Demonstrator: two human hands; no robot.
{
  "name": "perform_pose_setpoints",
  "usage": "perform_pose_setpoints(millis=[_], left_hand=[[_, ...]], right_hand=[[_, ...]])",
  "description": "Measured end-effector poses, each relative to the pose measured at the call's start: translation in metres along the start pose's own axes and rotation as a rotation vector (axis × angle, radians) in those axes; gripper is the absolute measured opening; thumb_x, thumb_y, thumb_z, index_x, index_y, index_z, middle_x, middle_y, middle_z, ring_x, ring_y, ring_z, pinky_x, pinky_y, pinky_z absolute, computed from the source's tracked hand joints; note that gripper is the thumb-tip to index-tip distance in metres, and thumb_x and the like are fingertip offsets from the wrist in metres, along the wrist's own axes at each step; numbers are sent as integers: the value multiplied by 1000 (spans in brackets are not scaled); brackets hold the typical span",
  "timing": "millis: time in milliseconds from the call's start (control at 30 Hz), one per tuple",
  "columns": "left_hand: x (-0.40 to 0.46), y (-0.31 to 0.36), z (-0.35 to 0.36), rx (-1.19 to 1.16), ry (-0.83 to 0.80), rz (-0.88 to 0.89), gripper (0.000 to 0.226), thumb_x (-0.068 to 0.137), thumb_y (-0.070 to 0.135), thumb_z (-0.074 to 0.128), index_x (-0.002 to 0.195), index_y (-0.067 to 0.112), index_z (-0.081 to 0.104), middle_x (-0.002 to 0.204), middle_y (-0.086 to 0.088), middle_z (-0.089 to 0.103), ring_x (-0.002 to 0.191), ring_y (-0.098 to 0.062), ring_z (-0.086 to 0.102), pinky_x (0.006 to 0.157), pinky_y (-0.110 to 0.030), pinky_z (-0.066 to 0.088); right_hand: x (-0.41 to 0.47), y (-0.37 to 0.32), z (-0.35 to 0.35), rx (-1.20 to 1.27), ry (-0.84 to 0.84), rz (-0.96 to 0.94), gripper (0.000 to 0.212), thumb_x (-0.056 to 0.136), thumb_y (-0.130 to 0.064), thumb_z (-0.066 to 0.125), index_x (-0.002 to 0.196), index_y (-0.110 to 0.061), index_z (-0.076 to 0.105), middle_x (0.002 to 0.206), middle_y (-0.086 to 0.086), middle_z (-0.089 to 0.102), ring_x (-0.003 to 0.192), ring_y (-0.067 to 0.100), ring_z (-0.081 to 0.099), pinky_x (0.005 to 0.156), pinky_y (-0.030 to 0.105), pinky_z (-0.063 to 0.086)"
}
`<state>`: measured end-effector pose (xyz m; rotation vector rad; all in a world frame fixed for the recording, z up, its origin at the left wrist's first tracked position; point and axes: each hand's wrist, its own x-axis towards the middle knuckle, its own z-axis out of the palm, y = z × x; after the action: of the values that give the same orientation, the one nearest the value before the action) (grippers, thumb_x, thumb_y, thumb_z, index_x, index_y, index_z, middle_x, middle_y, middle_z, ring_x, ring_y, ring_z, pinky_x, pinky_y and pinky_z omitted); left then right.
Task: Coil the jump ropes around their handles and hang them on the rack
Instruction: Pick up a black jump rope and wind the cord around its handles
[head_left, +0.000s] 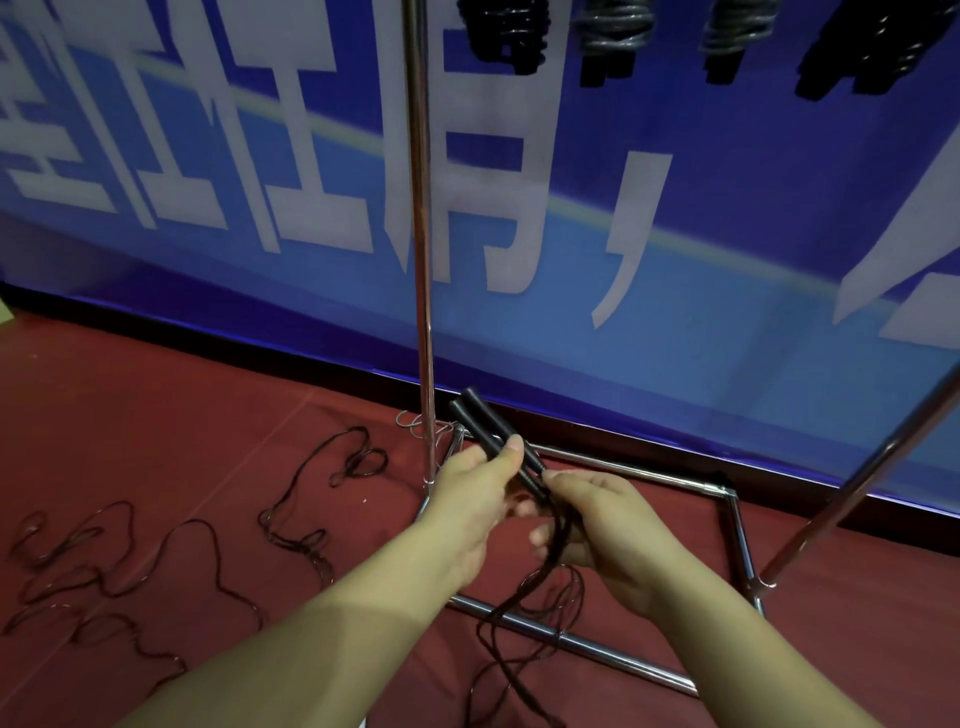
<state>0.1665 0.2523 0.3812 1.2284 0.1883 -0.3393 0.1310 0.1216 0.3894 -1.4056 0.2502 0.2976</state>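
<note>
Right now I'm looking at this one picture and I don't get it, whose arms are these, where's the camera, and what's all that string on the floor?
There is no machine here. The camera sits on a person's head and looks forward and down, so the two bare arms coming in from the bottom are that person's own.

The left hand grips two black handles of a jump rope, held side by side. The right hand pinches the thin dark cord where it leaves the handles; the rest hangs down in loose loops.

The string on the red floor is more uncoiled ropes, lying tangled at the left.

The shiny tubes are a metal rack in front of a blue banner. At the top edge, coiled ropes already hang from it.
</note>
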Motion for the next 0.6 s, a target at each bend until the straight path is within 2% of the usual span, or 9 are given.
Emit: perform_pose_setpoints(millis=[167,300,433,533,600], left_hand=[[1,3,0,-121,36,47,16,102,22,58,108,10,66,106,-13,75,83,-23,70,69,-30,58],[3,2,1,-141,25,68,18,103,21,55,115,10,64,100,-11,76,90,-21,73,69,-31,58],[7,1,-1,-126,34,96,15,103,19,55,111,10,64,85,-8,74,82,-21,75,69,-34,59],[14,6,-4,-113,95,143,14,104,18,54,111,9,62,82,-8,69,68,-18,72,64,-31,60],[20,11,-9,-100,148,173,13,104,17,55,109,8,61,81,-9,67,61,-17,69,60,-30,60]], right_hand=[[3,3,3,-17,-52,5,30,104,-23,49,105,-3,71,85,15,68,56,16,55,54,27,47],[3,6,8,-70,-85,11,32,105,-27,47,97,-5,69,80,14,67,49,13,49,45,22,37],[4,5,11,-76,-88,106,36,105,-36,45,98,-8,66,68,10,62,47,13,48,40,20,34],[5,4,8,-143,-98,215,53,101,-52,43,89,-6,66,61,5,56,53,17,54,49,24,44],[7,6,3,-202,-84,234,55,100,-55,42,83,-8,65,59,3,55,60,21,61,58,27,48]])
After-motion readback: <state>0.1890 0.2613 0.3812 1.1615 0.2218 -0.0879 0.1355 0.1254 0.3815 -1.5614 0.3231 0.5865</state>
